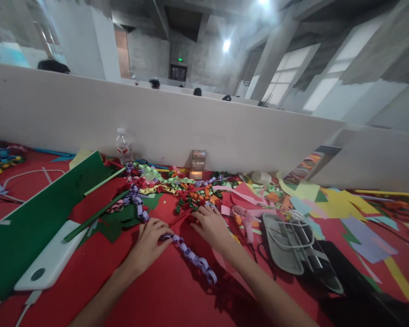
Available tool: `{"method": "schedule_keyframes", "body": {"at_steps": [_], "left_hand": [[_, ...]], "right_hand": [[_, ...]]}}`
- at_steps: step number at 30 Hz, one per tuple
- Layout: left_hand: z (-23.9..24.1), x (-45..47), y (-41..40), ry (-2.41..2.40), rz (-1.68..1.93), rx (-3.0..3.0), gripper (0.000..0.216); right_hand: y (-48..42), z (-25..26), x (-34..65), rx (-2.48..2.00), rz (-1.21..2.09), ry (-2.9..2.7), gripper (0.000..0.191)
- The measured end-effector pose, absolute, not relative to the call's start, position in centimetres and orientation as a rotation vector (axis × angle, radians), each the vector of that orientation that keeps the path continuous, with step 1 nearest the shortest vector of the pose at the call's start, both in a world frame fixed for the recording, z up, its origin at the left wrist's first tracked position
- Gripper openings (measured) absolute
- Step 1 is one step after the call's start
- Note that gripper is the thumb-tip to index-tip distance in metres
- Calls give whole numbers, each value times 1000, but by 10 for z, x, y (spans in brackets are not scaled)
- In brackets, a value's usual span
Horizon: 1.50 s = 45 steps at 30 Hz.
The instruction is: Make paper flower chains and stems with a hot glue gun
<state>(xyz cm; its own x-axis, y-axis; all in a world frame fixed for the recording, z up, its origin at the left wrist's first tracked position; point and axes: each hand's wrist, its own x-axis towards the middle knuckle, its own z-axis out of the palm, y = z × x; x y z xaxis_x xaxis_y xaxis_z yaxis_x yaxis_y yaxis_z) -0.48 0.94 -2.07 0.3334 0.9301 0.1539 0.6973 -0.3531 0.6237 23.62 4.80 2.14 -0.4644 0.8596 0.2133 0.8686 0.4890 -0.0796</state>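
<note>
A purple paper chain (190, 255) of linked loops lies slantwise on the red tabletop (146, 299). My left hand (154, 240) is closed on it, thumb and fingers pinching a link near its upper end. More purple links (136, 202) run from behind that hand up to the heap. To the right, my right hand (214, 226) rests at the near edge of a heap of multicoloured paper chains (194, 193). Its fingers are bent and a little apart, with the tips beside green and orange links. I see nothing held in it.
A pink glue gun (248, 222) and a grey tray with a coiled white cable (282, 245) lie right. Coloured paper sheets (339, 204) spread beyond. At left are a green board (44, 213) and a white power bank (51, 259). A bottle (122, 147) stands by the white partition (163, 120).
</note>
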Motion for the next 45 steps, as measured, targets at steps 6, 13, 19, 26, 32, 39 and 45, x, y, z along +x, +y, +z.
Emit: {"method": "schedule_keyframes", "body": {"at_steps": [6, 13, 19, 26, 32, 39, 45], "left_hand": [[-20, -5, 9, 1402, 708, 2147, 11], [-15, -5, 6, 1398, 711, 2130, 9], [-11, -5, 4, 1384, 703, 2155, 15], [-9, -4, 3, 1408, 703, 2155, 13], [-13, -4, 4, 1400, 713, 2171, 12], [-10, -3, 2, 1388, 738, 2181, 11], [-11, 0, 1, 1448, 777, 2115, 14]], "right_hand": [[59, 15, 239, -1493, 42, -2426, 11], [47, 20, 253, -1419, 207, -2383, 15], [37, 26, 239, -1268, 198, -2579, 16], [39, 27, 242, -1235, 212, -2613, 21], [34, 24, 244, -1209, 176, -2648, 6], [39, 18, 238, -1247, 172, -2596, 10], [36, 22, 237, -1239, 398, -2393, 15]]}}
